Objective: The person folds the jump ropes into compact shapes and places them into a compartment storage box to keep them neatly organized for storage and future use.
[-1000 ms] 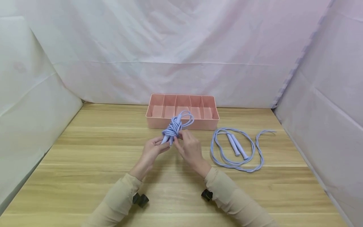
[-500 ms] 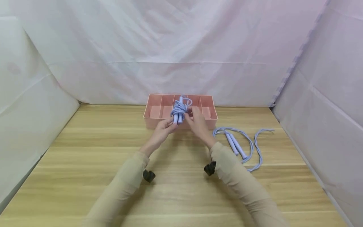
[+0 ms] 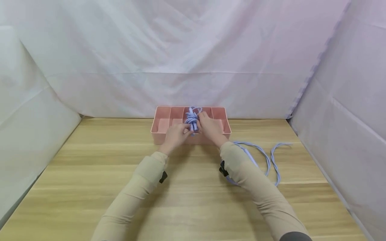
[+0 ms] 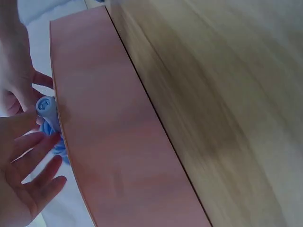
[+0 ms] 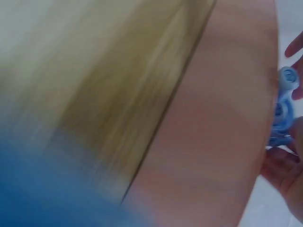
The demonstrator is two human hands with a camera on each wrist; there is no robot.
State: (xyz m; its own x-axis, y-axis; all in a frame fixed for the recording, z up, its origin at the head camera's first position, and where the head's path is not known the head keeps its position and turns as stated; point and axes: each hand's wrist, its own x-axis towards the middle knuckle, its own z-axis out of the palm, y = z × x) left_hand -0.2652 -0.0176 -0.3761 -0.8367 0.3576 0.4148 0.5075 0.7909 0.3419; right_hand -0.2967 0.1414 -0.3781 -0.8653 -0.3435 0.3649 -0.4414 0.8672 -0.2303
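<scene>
A light-blue jump rope [image 3: 191,117], wound into a bundle round its two handles, is over the middle of a pink divided box [image 3: 172,138]. My left hand [image 3: 176,135] pinches the near handle ends from the left, at the box's front rim. From the right, my right hand [image 3: 209,128] grips the wound cord with thumb and fingers. In the left wrist view a handle end [image 4: 46,105] shows right at the rim between the hands. The right wrist view shows both handle ends [image 5: 288,78] beside the rim; the bundle's lower part is hidden behind the box wall.
A second light-blue jump rope [image 3: 268,160] lies loosely looped on the wooden table [image 3: 193,201], partly covered by my right forearm. White cloth [image 3: 193,53] hangs close behind the box and along both sides. Thin dividers split the box into several compartments.
Both hands have carried the bundled jump rope forward from in front of the pink box to over its middle compartments, lowering it toward the rim. The right forearm now covers part of the second rope.
</scene>
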